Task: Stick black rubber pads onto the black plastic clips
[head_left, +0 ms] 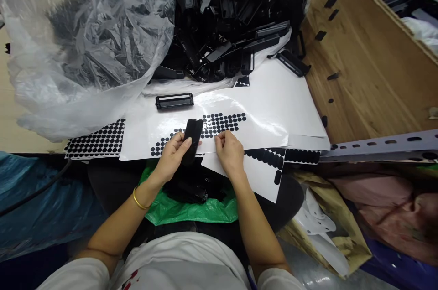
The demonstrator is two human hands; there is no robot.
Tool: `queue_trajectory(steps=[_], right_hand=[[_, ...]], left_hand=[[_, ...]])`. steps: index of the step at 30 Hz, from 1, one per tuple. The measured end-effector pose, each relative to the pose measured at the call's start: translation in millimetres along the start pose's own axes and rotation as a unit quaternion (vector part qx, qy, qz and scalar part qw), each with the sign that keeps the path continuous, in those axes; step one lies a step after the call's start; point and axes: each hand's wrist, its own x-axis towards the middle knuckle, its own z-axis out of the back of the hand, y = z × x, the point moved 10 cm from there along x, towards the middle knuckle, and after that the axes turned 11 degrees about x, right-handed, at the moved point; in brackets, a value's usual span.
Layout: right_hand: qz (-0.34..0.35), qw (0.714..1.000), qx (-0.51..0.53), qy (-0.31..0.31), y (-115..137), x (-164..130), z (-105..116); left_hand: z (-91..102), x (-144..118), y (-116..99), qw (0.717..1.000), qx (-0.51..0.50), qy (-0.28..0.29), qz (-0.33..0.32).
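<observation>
In my left hand (173,153) is a flat black plastic part (192,137), gripped between thumb and fingers and held tilted above the front edge of the table. My right hand (228,151) is at a white sheet of round black stickers (222,122), thumb and forefinger pinched together at the lower row of dots. Whether a sticker is between those fingertips is too small to make out. Behind my hands, another black plastic part with a slot (174,101) lies on the same sheet.
A heap of black plastic parts (236,12) spills from a clear plastic bag (112,39) at the back. A wooden panel (369,66) stands on the right. More sticker sheets (99,139) lie underneath. A green bag (191,212) with black parts is on my lap.
</observation>
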Motion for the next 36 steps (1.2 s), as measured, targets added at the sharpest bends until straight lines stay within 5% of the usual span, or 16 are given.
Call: queue_trajectory(steps=[3,6,11,24,29,33,36], right_hand=[[-0.006,1.000,-0.007,-0.012,1.3,-1.6,2.2],[-0.007,0.999,-0.031,-0.001,0.5,-1.4,-1.1],[0.024,1.000,0.004,-0.017,3.2,-3.2,2.7],[-0.046,0.998,-0.038,0.035,0.8,7.5,0.1],[-0.051,0.985,0.154,0.052,-3.8,4.2,-0.2],[-0.071,0.908,0.400,0.100,2.5,-19.0,-16.4],[-0.088,0.883,0.449,0.104,8.0,-34.7,-24.1]], left_hand=[[-24.9,-2.5,19.2,0.985,-0.153,0.042,0.072],[-33.7,-2.3,28.9,0.973,-0.199,0.048,0.104],[-33.0,-2.1,32.4,0.970,-0.212,0.035,0.110],[-31.3,-1.4,32.0,0.973,-0.207,0.025,0.096],[-32.3,-2.1,32.5,0.974,-0.203,0.028,0.094],[-33.1,-3.2,29.6,0.978,-0.195,0.036,0.070],[-34.5,-5.7,27.9,0.980,-0.187,0.039,0.065]])
